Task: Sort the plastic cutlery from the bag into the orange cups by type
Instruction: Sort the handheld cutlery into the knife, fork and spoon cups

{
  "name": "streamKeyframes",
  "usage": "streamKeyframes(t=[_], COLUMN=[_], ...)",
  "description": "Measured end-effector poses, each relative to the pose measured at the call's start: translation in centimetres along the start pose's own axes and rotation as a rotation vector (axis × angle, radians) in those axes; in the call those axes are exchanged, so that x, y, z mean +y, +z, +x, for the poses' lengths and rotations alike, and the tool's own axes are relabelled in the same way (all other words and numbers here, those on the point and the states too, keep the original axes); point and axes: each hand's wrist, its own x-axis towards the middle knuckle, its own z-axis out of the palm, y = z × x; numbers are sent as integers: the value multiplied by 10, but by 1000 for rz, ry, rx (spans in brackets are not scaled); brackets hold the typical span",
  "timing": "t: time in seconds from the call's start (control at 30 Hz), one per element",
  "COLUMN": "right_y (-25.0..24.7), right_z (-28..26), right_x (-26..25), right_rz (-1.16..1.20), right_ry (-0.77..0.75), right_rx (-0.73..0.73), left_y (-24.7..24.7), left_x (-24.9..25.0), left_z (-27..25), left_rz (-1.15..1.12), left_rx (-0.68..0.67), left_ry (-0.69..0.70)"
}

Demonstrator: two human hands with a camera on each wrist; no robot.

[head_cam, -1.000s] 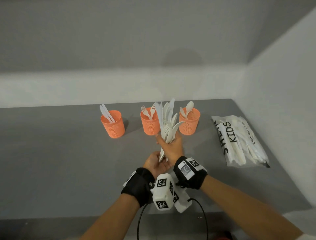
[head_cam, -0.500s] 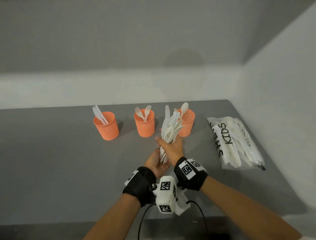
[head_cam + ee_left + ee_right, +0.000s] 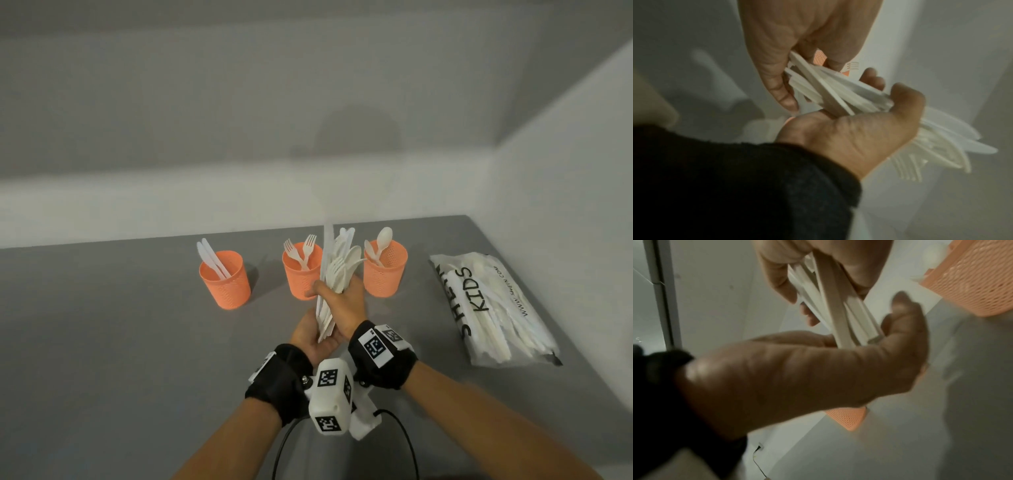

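Note:
My right hand [image 3: 339, 296] grips a bundle of white plastic cutlery [image 3: 337, 263] upright at its middle, heads up, in front of the gap between two orange cups. Below it my left hand [image 3: 313, 334] cups the handle ends, fingers curled round them. In the left wrist view the handle ends [image 3: 809, 78] lie between my left thumb and fingers. Three orange cups stand in a row: the knife cup [image 3: 226, 284], the fork cup [image 3: 299, 277] and the spoon cup [image 3: 385, 274]. The cutlery bag [image 3: 493, 308] lies flat at the right.
The grey table [image 3: 120, 342] ends at a white back wall and a side wall just right of the bag. A black cable [image 3: 407, 442] hangs by my wrists at the near edge. In the right wrist view an orange cup [image 3: 972, 280] is close, upper right.
The fanned cutlery heads have drawn together into a tighter bundle. Both hands stay on it in front of the fork and spoon cups; my head view has shifted slightly.

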Motion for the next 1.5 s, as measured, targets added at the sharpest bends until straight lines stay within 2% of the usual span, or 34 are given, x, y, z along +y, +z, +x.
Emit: streamKeyframes(t=[0.2,0.33,0.47,0.53,0.6,0.67,0.73,0.87,0.97,1.07,1.17,1.23,1.4,1.5], right_y=[15,19,25,24,21,16,12,10,16,19,16,12,4,0], right_z=[3,7,7,7,9,11,11,12,9,5,6,8,13,17], right_x=[14,25,36,40,43,44,46,52,54,50,46,44,46,46], right_rz=[26,1,-19,-8,45,120,112,70,44,38,94,120,117,116], right_ry=[26,60,126,148,191,213,236,332,363,372,391,423,493,534], right_rx=[15,-40,-59,-44,-44,-56,-67,-143,-219,-293,-318,-310,-319,-343], left_y=[-8,-14,-18,-23,-33,-42,-51,-45,-34,-32,-36,-38,-36,-34], left_x=[15,20,17,17,20,26,34,58,72,77,81,82,85,91], left_z=[-3,1,-5,-5,-4,-6,-4,-5,-6,0,7,11,14,15], left_rz=[27,85,141,273,554,796,905,897,884,941,1021,988,730,505], left_rx=[8,51,-6,-2,82,141,154,128,74,129,155,137,146,186], left_ry=[45,54,58,32,45,109,219,473,551,609,597,556,510,569])
